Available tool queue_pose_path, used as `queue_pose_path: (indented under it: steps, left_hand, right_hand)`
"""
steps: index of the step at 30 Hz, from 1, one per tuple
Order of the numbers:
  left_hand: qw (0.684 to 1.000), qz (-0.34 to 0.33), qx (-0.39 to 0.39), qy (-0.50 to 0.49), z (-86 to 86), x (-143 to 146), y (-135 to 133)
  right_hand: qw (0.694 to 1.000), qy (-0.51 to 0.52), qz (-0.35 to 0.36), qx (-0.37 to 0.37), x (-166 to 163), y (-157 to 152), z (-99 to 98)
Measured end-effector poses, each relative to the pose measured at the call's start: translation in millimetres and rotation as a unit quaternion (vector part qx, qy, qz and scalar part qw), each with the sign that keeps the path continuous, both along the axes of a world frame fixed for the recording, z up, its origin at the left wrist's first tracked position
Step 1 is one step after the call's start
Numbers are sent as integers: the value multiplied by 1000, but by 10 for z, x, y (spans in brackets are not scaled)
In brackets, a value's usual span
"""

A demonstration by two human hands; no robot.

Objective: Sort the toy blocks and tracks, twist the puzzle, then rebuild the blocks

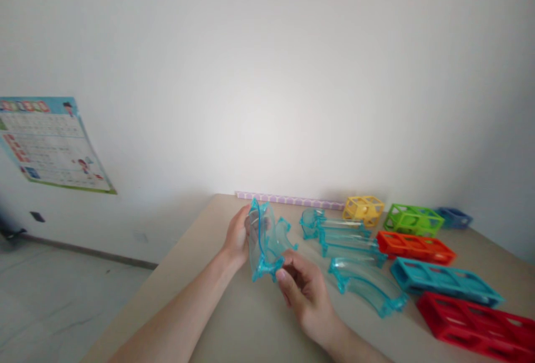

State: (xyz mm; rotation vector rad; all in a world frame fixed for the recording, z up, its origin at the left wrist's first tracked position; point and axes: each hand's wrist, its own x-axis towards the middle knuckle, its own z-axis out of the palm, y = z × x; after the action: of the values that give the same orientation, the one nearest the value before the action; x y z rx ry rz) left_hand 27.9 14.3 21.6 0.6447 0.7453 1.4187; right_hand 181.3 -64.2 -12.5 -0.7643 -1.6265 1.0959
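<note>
A see-through teal marble-run track piece (259,246) is held up above the table between both hands. My left hand (239,237) grips it from the left side, its fingers partly hidden behind the clear plastic. At the lower right end, my right hand (303,290) pinches the connector edge between thumb and fingers. A teal curved edge (285,233) shows just behind; whether it belongs to the held piece I cannot tell. Right of my hands lie a curved clear track (370,282), straight clear tracks (351,242) and a short rounded clear piece (310,223).
On the table (246,324), open-frame blocks stand to the right: yellow (363,210), green (413,219), dark blue (455,217), orange (416,247), teal (445,281) and red (480,324). A purple patterned strip (288,201) runs along the wall. A poster (54,145) hangs left.
</note>
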Motion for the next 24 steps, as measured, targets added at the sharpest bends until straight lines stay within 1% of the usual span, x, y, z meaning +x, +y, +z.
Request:
queue_pose_path:
  steps: [1,3,4,5,7,8,9,10,11,12,13,14,15,16,17,19,22,24]
  left_hand:
    - [1000,-3,23,13,-32,5,6]
    - [992,10,89,91,-130,30,7]
    - [976,38,133,170,-189,50,-1]
    - [945,32,184,268,-249,72,-16]
    - [925,9,212,315,-347,118,-54]
    - [904,-8,248,347,-379,140,-69]
    - [851,-44,321,414,-399,160,-75]
    - [789,-69,385,473,-409,178,-69]
    - [719,-91,438,532,-411,196,-49]
    - [648,-108,473,587,-409,216,-18]
    - [592,-114,486,633,-405,238,22]
    - [544,-116,477,681,-400,264,64]
    - [507,-115,462,718,-393,294,103]
    - [480,-114,450,744,-384,329,134]
    - [461,-114,439,763,-370,366,157]
    - [441,-118,424,782,-326,444,177]
    - [433,-122,413,792,-248,540,192]
    - [428,-122,415,793,-229,572,225]
  right_hand:
    - [999,-13,-14,28,13,-13,1]
    - [995,-33,-44,83,39,-38,22]
    - [991,-41,-60,112,51,-47,42]
    - [986,-51,-74,142,62,-55,69]
    - [973,-69,-95,198,78,-66,129]
    - [967,-78,-100,220,82,-68,157]
    - [962,-85,-99,239,84,-69,182]
    - [958,-88,-95,254,83,-69,200]
    - [956,-88,-88,267,80,-68,213]
    - [953,-87,-80,277,75,-66,220]
    - [952,-86,-72,285,69,-63,223]
    - [951,-85,-65,291,63,-60,222]
    - [951,-86,-58,293,57,-56,220]
    - [951,-87,-52,293,52,-52,216]
    - [950,-88,-47,295,49,-48,210]
    - [949,-92,-42,298,48,-38,196]
    - [946,-104,-57,302,66,-16,171]
    - [944,-107,-77,302,87,6,161]
